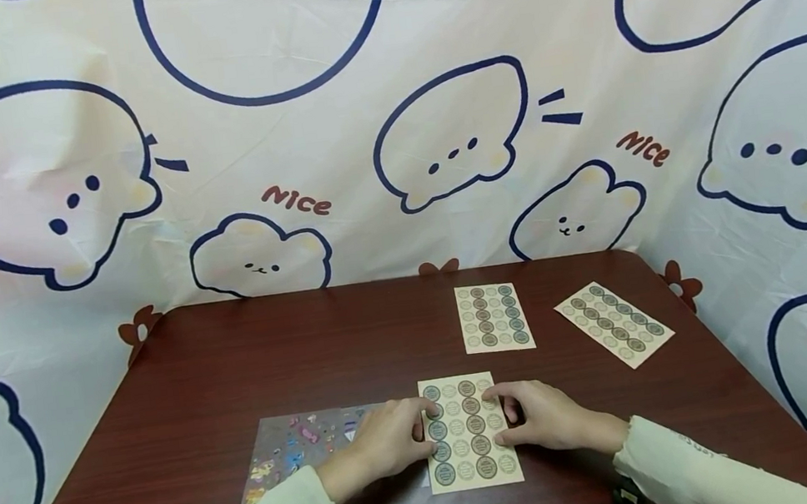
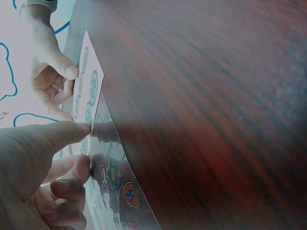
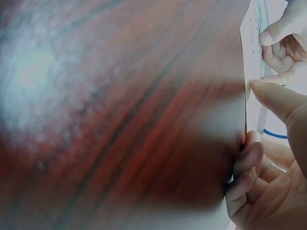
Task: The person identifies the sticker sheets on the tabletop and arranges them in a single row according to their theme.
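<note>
A cream sheet of round stickers [image 1: 464, 434], with grey-green, brown and pale circles in columns, lies in front of me in the head view. My left hand [image 1: 389, 439] holds its left edge by thumb and index finger. From the other side, my right hand [image 1: 548, 419] holds the right edge in the same manner, its other fingers curled in. Under the left hand, and partly beneath the cream sheet, is a clear sheet of small colourful stickers [image 1: 295, 446]. The left wrist view shows the left thumb and a fingertip at the cream sheet's edge.
Two more cream sticker sheets lie farther back on the dark wooden table [image 1: 294, 349]: one upright in view [image 1: 493, 318], one turned at an angle [image 1: 615, 324] near the right edge. A patterned cloth [image 1: 337, 142] hangs around the table's back and sides.
</note>
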Motion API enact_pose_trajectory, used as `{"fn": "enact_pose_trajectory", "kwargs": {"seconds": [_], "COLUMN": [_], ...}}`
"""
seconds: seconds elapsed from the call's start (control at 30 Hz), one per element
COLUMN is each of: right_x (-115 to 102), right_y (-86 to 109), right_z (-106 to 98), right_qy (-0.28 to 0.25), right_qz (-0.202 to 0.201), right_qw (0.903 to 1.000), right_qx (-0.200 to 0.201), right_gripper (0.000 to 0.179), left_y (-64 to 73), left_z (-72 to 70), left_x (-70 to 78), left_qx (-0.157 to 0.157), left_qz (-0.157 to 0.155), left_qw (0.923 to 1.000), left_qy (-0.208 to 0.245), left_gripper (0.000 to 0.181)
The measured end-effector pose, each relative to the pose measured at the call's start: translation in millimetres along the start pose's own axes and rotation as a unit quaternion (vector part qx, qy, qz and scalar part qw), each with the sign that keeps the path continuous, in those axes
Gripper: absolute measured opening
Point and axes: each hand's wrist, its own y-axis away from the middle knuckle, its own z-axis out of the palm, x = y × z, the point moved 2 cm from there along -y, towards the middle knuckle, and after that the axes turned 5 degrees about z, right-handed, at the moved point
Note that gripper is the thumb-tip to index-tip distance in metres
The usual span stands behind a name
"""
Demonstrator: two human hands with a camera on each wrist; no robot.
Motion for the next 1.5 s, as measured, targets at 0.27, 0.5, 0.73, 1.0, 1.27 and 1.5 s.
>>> {"fn": "enact_pose_trajectory", "kwargs": {"seconds": [0.27,0.5,0.73,1.0,1.27,1.5], "right_x": [0.1,-1.8,-3.0,-0.7,3.5,12.0], "right_y": [-0.9,-0.8,-4.8,-9.3,-12.8,-20.1], "right_z": [-1.4,-6.2,-12.4,-22.3,-33.2,-36.2], "right_qy": [-0.018,-0.046,-0.058,-0.061,-0.069,-0.073], "right_qz": [-0.004,-0.022,-0.012,-0.01,0.003,0.009], "right_qw": [0.9998,0.9987,0.9979,0.9965,0.9956,0.9957], "right_qx": [-0.003,0.005,0.027,0.057,0.063,0.056], "right_gripper": [0.05,0.04,0.033,0.03,0.031,0.032], "left_y": [-1.4,-4.8,-8.5,-16.1,-23.6,-29.0], "left_z": [-6.7,-13.6,-15.2,-21.4,-25.2,-27.9], "left_x": [-2.2,-1.5,-1.3,0.0,-1.0,-7.0], "left_qx": [0.019,0.032,0.041,0.058,0.069,0.077], "left_qz": [0.004,0.005,0.004,0.005,-0.004,-0.019], "left_qw": [0.9997,0.9991,0.9989,0.9982,0.9975,0.9965], "left_qy": [0.013,0.027,0.024,0.015,0.017,0.023], "left_gripper": [0.032,0.03,0.027,0.02,0.022,0.018]}}
